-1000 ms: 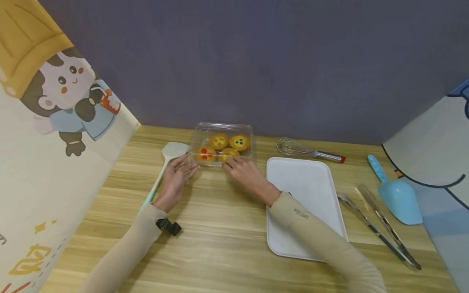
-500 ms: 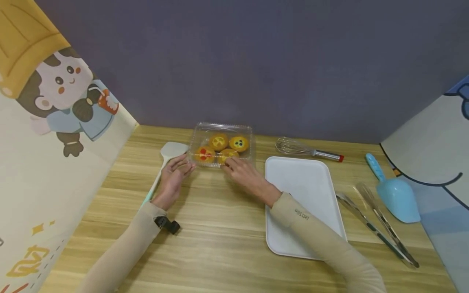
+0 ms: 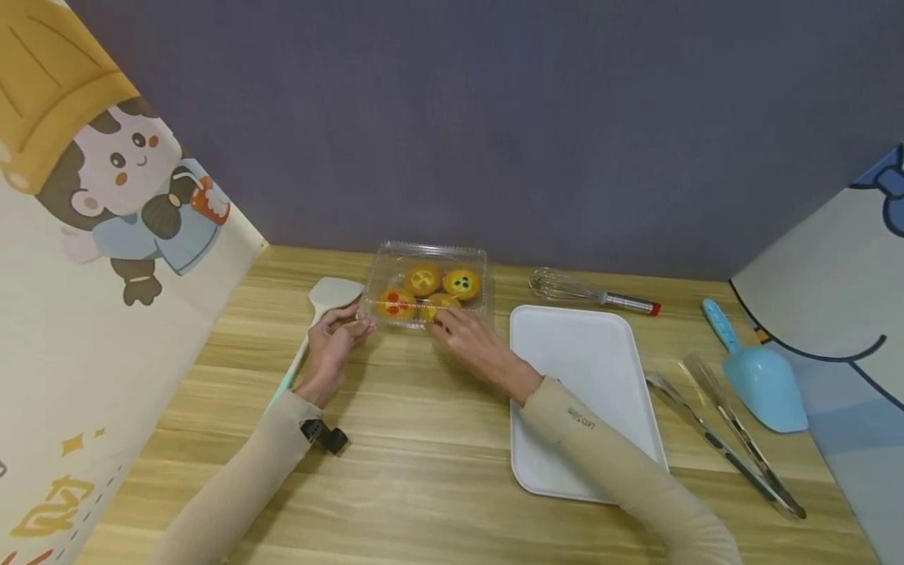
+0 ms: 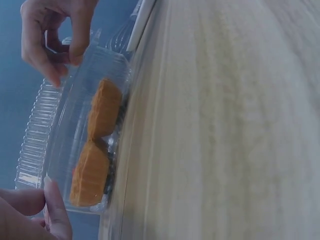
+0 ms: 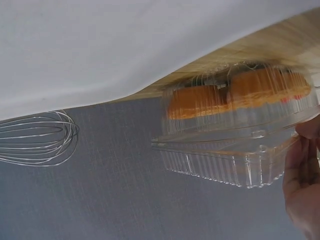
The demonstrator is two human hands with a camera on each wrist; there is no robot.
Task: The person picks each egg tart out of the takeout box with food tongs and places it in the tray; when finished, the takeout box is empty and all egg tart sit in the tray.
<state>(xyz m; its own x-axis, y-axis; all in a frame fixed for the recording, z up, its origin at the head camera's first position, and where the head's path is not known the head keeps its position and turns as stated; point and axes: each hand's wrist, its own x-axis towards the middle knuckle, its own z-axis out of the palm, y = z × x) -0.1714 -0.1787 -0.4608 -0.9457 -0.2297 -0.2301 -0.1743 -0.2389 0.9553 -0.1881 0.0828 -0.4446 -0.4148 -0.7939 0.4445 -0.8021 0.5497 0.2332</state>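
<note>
A clear plastic clamshell box stands at the back of the table with several toy-like egg tarts inside. Red or dark spots top some of the tarts. My left hand pinches the rim at the box's front left corner. Thumb and fingers of my right hand grip the front edge, right of centre. Seen from the left wrist, both hands are at the rim, above the orange sides of two tarts. The lid lies over the base in the right wrist view; whether its rim is fully pressed down, I cannot tell.
Beside my left hand lies a white spatula with a mint handle. A white tray sits under my right forearm. Further right are a whisk, metal tongs and a blue scoop. A dark wall backs the table.
My left hand's fingers have shifted slightly left and drawn closer together at the box corner. The right hand stays at the front edge, and the box has barely moved.
</note>
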